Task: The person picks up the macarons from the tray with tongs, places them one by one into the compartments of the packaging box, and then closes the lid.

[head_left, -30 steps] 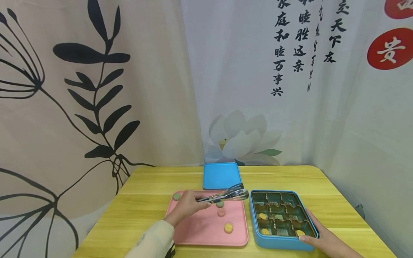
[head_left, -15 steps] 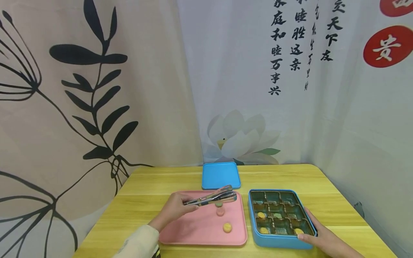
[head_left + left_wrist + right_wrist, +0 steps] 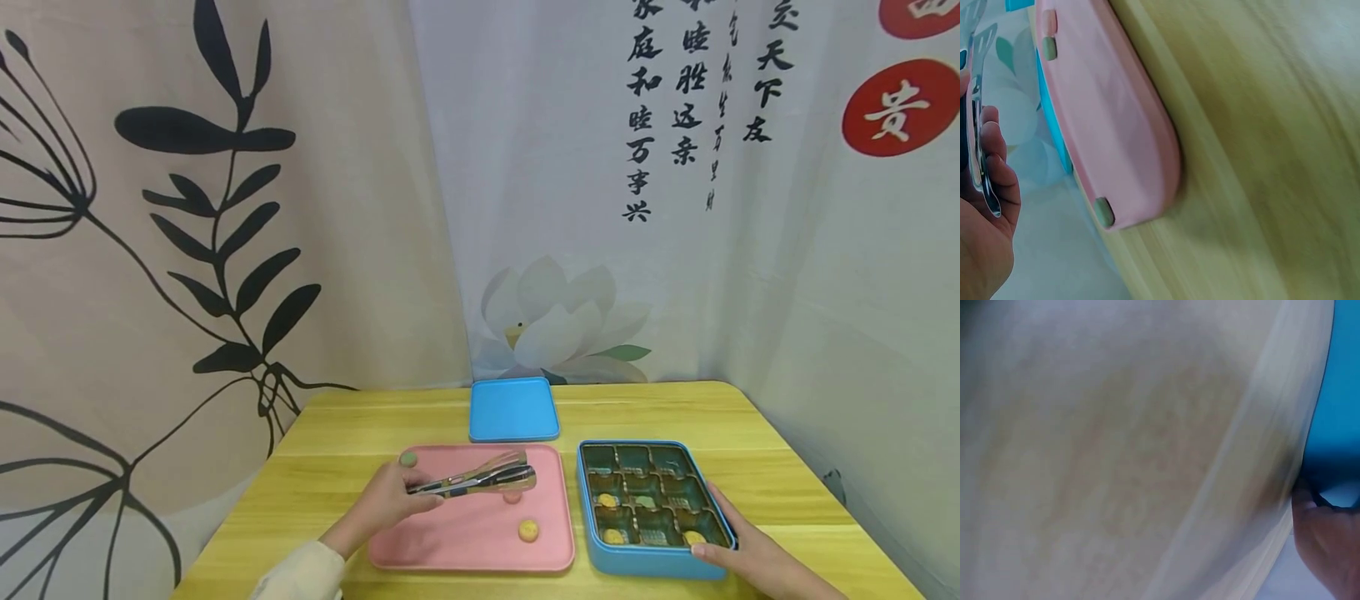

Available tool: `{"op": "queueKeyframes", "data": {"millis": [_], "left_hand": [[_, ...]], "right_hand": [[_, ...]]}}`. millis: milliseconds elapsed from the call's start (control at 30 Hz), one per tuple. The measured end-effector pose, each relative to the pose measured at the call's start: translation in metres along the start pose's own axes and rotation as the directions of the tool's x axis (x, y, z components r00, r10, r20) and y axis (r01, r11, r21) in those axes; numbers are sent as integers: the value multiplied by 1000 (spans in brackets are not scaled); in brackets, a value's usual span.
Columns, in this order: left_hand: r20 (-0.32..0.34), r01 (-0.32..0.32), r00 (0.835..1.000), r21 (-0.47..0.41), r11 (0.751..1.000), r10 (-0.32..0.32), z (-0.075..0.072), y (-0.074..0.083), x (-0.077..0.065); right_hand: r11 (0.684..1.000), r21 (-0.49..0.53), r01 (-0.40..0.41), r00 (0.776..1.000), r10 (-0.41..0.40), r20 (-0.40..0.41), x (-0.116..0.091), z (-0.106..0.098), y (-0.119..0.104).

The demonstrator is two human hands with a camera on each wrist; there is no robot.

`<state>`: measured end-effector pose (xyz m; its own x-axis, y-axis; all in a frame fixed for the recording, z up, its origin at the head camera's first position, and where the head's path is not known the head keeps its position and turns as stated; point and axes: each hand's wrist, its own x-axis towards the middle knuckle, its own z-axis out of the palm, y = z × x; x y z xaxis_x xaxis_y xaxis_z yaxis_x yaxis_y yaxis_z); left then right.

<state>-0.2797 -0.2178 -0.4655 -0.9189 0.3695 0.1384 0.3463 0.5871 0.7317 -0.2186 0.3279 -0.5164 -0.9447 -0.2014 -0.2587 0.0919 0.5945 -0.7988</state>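
My left hand [image 3: 390,502] grips a pair of metal tongs [image 3: 483,482] over the left part of the pink tray [image 3: 450,546]. Their spread tips point right, with nothing between them. On the tray lie a green cookie-like round [image 3: 408,459] at the far left corner, a pink round [image 3: 512,497] partly covered by the tongs, and a yellow round [image 3: 528,531]. Another green round [image 3: 1049,49] shows beside the pink one in the left wrist view. My right hand [image 3: 742,552] holds the blue box [image 3: 660,564] at its near right corner, thumb on the rim.
Inside the box, a divided insert [image 3: 660,527] has several compartments; yellow rounds and one green round sit in some. Behind the pink tray lies a flat blue lid [image 3: 513,410]. A printed curtain [image 3: 375,208] hangs behind the wooden table [image 3: 795,500].
My left hand has drawn the tongs leftward from the tray's right edge, and they now hang slightly lower. My right hand stays on the box.
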Motion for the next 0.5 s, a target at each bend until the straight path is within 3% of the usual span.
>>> {"op": "queueKeyframes", "data": {"millis": [500], "left_hand": [[44, 7, 999, 13, 1000, -7, 3, -6, -19]], "right_hand": [[1000, -9, -8, 1000, 8, -7, 0, 0, -1]]}}
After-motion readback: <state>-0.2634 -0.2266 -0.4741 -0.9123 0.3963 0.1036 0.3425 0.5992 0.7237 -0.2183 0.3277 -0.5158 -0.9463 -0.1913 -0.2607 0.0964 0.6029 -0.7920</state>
